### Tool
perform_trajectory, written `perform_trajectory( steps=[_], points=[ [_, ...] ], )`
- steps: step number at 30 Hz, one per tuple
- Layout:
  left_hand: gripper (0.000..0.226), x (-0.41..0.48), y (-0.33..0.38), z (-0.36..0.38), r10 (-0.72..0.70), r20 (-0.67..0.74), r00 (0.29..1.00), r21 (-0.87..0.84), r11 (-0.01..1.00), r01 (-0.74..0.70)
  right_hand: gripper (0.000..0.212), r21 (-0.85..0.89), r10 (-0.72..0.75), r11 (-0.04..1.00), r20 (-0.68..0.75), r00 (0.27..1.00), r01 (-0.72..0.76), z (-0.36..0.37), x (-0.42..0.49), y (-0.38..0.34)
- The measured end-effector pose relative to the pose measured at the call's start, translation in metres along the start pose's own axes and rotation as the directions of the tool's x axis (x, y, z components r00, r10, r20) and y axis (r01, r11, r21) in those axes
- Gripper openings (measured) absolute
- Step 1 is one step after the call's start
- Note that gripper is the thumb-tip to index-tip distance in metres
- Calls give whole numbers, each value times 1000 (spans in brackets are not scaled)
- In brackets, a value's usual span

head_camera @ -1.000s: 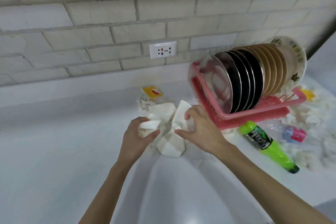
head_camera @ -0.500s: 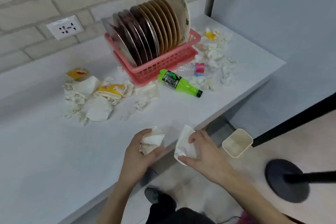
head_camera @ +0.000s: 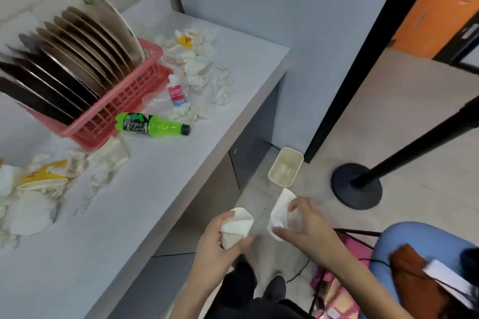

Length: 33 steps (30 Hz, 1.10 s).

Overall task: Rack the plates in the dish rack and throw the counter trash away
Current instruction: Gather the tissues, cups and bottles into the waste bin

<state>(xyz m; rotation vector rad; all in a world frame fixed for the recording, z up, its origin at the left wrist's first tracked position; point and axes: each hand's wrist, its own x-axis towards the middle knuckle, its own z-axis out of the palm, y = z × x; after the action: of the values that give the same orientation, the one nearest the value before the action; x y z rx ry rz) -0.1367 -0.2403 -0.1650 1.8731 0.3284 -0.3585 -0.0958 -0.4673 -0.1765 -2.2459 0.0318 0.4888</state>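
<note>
My left hand [head_camera: 217, 248] grips a crumpled white paper cup [head_camera: 239, 225] off the counter's front edge. My right hand [head_camera: 303, 228] holds another crushed white paper piece [head_camera: 281, 206] above the floor, just short of a small cream trash bin [head_camera: 285, 167] standing on the floor beside the counter. Several brown and black plates [head_camera: 75, 59] stand upright in the pink dish rack [head_camera: 124, 101] on the white counter [head_camera: 145, 204]. Crumpled paper trash [head_camera: 199, 67] lies right of the rack and more, with a yellow wrapper [head_camera: 41, 179], at the left.
A green plastic bottle [head_camera: 150, 124] lies in front of the rack, a crushed clear bottle with a pink label [head_camera: 175, 93] beside it. A black stanchion base [head_camera: 356, 185] stands on the floor right of the bin. A blue chair [head_camera: 404, 246] is at lower right.
Both hands carried the paper pieces from over the counter's edge out above the floor toward the bin. The view swung right and down, bringing the bin nearer.
</note>
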Motion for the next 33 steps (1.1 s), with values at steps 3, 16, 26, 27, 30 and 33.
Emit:
perform_trajectory(
  steps=[3, 16, 26, 27, 30, 33],
  points=[
    [54, 30, 6, 13, 6, 82, 997, 49, 999, -10, 51, -18, 63, 998, -53, 997, -64, -15, 8, 14],
    [55, 228, 18, 77, -84, 337, 938, 89, 994, 56, 54, 503, 451, 793, -107, 886, -343, -32, 137, 77],
    [39, 389, -82, 175, -310, 331, 891, 25, 947, 320, 53, 883, 570, 348, 66, 819, -314, 12, 268, 205],
    [37, 402, -98, 187, -328, 335, 883, 20, 940, 341, 49, 894, 571, 321, 81, 817, -313, 20, 282, 221],
    [42, 441, -144, 221, -344, 360, 867, 36, 934, 356, 49, 910, 557, 283, 102, 824, -304, 43, 320, 273],
    [50, 486, -192, 260, -324, 358, 876, 76, 945, 319, 47, 920, 553, 274, 88, 829, -280, 63, 357, 323]
  ],
)
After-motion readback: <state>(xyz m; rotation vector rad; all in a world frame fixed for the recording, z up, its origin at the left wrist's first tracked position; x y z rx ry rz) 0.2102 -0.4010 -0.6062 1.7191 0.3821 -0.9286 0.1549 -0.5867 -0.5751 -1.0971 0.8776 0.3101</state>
